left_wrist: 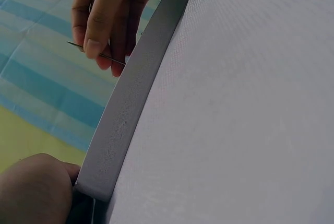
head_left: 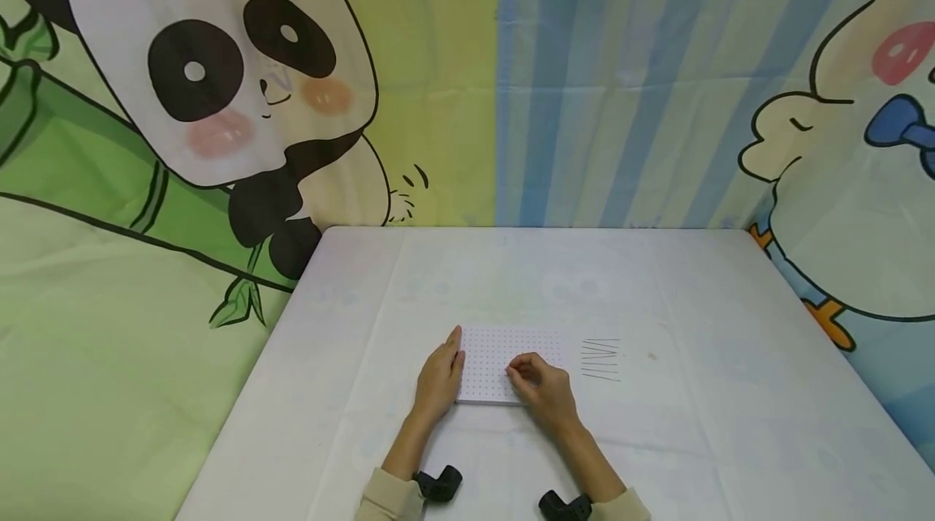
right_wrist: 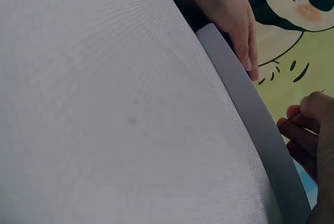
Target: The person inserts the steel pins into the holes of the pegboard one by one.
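A flat white board with rows of small dots or holes lies on the white table. My left hand rests along its left side, fingers stretched out against the edge, as the right wrist view also shows. Over the right part of the board, my right hand pinches a thin metal needle between thumb and fingertips. In the left wrist view one end of the needle points down to the board's top surface, which is hidden there behind the thick side edge.
Several thin dark needles lie in a loose column right of the board. The white cloth-covered table ends at a patterned backdrop with a panda. Each wrist wears a black camera mount.
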{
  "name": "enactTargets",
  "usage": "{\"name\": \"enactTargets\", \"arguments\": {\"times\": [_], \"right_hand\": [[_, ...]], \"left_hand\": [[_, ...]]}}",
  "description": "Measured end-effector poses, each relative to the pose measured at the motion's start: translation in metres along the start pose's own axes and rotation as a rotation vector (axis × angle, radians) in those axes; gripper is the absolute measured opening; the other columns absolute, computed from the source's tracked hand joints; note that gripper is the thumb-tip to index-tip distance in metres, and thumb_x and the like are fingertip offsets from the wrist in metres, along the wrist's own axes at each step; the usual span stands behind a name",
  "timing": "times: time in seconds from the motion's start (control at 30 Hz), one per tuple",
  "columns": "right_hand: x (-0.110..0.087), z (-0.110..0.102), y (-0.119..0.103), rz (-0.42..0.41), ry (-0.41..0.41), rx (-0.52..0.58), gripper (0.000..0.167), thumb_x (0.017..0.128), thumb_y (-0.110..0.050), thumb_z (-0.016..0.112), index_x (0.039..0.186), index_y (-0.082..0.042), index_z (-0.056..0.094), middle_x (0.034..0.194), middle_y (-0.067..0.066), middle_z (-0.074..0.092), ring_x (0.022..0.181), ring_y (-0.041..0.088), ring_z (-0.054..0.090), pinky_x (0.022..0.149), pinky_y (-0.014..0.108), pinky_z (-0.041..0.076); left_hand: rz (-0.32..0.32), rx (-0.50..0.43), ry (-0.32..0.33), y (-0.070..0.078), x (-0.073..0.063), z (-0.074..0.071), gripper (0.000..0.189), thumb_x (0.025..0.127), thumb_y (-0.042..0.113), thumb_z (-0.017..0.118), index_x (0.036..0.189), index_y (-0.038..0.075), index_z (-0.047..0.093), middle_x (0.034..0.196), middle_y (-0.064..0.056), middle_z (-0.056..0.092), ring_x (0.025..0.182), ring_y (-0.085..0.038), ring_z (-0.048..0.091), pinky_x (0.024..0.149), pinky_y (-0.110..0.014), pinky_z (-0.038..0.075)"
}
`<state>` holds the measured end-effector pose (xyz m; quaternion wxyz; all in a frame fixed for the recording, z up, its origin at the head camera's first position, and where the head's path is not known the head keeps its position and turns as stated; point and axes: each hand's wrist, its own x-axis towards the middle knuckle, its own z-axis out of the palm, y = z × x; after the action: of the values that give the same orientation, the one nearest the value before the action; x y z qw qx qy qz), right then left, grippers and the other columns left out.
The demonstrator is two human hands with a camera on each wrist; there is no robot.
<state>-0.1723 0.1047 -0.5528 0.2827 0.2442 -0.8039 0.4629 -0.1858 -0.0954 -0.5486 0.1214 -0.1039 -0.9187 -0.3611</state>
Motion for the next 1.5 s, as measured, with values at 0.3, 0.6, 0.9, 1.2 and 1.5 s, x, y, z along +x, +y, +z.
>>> {"name": "enactTargets", "arguments": {"times": [0.3, 0.6, 0.9, 1.2, 1.5], "right_hand": [[-0.001, -0.018, 0.001, 0.035, -0.007, -0.016, 0.021, 0.076, -0.012, 0.076, 0.095, -0.007, 0.069, 0.092, 0.000, 0.069, 0.084, 0.016, 0.067, 0.077, 0.016, 0.050], [-0.004, -0.075, 0.022, 0.178, 0.095, -0.173, 0.015, 0.074, -0.017, 0.078, 0.089, -0.017, 0.074, 0.087, -0.009, 0.068, 0.083, 0.009, 0.056, 0.073, 0.015, 0.044], [-0.015, -0.108, 0.045, 0.345, 0.111, -0.245, 0.010, 0.072, -0.014, 0.079, 0.078, -0.019, 0.074, 0.078, -0.009, 0.066, 0.072, 0.009, 0.050, 0.060, 0.019, 0.038], [-0.022, -0.109, 0.054, 0.350, 0.019, -0.256, 0.012, 0.067, -0.010, 0.081, 0.071, -0.017, 0.072, 0.078, -0.008, 0.063, 0.071, 0.011, 0.045, 0.059, 0.022, 0.037], [-0.022, -0.108, 0.055, 0.304, -0.011, -0.287, 0.015, 0.067, -0.007, 0.081, 0.070, -0.017, 0.071, 0.077, -0.009, 0.061, 0.070, 0.007, 0.041, 0.058, 0.024, 0.036]], "left_hand": [[0.004, 0.007, 0.004, -0.002, 0.000, 0.000, 0.045, 0.097, 0.016, 0.047, 0.139, -0.001, 0.037, 0.139, -0.014, 0.043, 0.125, -0.031, 0.042, 0.103, -0.042, 0.035], [0.002, -0.006, 0.004, -0.002, -0.001, 0.000, 0.044, 0.098, 0.015, 0.045, 0.139, 0.000, 0.037, 0.139, -0.014, 0.042, 0.126, -0.029, 0.041, 0.106, -0.042, 0.032], [0.001, -0.015, -0.005, -0.001, 0.001, 0.002, 0.045, 0.098, 0.016, 0.044, 0.139, 0.000, 0.036, 0.140, -0.014, 0.040, 0.128, -0.029, 0.039, 0.106, -0.042, 0.031], [-0.006, -0.016, 0.000, -0.003, 0.000, 0.004, 0.046, 0.097, 0.015, 0.047, 0.139, 0.000, 0.037, 0.139, -0.014, 0.042, 0.126, -0.029, 0.041, 0.104, -0.040, 0.035], [-0.007, -0.018, -0.006, -0.004, 0.000, 0.004, 0.047, 0.098, 0.017, 0.046, 0.140, 0.001, 0.035, 0.139, -0.014, 0.042, 0.125, -0.028, 0.042, 0.103, -0.040, 0.036]]}}
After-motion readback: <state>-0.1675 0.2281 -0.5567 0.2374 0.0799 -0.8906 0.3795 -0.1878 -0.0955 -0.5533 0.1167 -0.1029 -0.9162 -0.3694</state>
